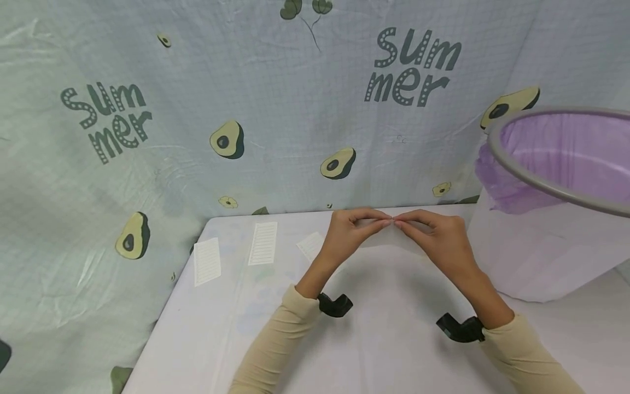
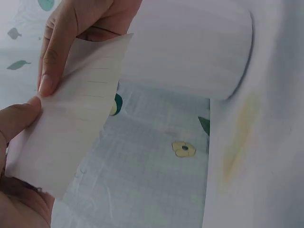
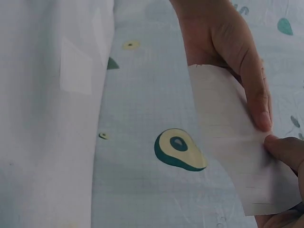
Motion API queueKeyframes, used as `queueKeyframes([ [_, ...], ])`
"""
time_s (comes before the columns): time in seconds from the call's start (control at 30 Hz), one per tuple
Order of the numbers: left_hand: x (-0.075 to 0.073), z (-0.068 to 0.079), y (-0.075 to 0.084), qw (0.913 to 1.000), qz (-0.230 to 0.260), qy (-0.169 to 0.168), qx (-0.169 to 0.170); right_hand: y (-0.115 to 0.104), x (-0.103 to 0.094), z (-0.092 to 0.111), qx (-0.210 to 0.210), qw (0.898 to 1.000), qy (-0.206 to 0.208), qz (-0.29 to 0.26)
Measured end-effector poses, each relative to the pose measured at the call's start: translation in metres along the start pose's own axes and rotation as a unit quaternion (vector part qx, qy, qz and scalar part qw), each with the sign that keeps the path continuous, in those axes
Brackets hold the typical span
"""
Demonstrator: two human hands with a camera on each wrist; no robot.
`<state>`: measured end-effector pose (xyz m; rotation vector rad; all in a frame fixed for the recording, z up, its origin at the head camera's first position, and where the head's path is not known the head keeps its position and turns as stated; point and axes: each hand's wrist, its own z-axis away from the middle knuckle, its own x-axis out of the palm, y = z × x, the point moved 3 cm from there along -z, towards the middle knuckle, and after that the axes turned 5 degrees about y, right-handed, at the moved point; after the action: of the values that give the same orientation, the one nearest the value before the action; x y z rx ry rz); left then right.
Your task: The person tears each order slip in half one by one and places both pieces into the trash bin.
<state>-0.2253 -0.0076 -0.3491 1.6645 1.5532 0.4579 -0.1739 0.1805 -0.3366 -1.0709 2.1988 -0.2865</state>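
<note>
Both hands pinch a slip of ruled white paper [image 2: 83, 118] along one edge, their fingertips almost meeting. In the head view my left hand [image 1: 351, 230] grips from the left, thumb and fingers together, and my right hand [image 1: 440, 235] mirrors it. The slip is hard to make out there; the wrist views show it plainly, spanning both hands and slightly curved. In the right wrist view the left hand [image 3: 232, 42] is at the top, with the ruled paper [image 3: 221, 123] hanging past its fingers. Several more ruled slips lie on the white table, including one slip [image 1: 263, 243] left of the hands.
A white bin [image 1: 534, 251] with a purple liner [image 1: 551, 156] and grey rim stands close to the right hand. Another slip [image 1: 208, 261] lies near the table's left edge, and a third slip [image 1: 310, 245] beside the left wrist. An avocado-printed curtain [image 1: 275, 109] hangs behind the table.
</note>
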Motion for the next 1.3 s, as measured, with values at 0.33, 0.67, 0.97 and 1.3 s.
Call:
queueKeyframes([
  [0.33, 0.012, -0.006, 0.018, 0.9998, 0.018, 0.007, 0.006, -0.009, -0.023, -0.006, -0.02, 0.999, 0.021, 0.021],
  [0.67, 0.021, -0.014, 0.025, 0.9984, 0.025, 0.005, 0.051, -0.014, -0.038, -0.008, -0.044, 0.998, 0.026, 0.033],
  [0.97, 0.031, -0.023, 0.031, 0.9949, 0.072, -0.012, 0.069, -0.016, -0.054, -0.011, -0.06, 0.996, 0.05, 0.034],
  [1.3, 0.035, -0.026, 0.037, 0.9925, 0.11, -0.017, 0.051, -0.014, -0.058, -0.013, -0.038, 0.997, 0.06, 0.028],
])
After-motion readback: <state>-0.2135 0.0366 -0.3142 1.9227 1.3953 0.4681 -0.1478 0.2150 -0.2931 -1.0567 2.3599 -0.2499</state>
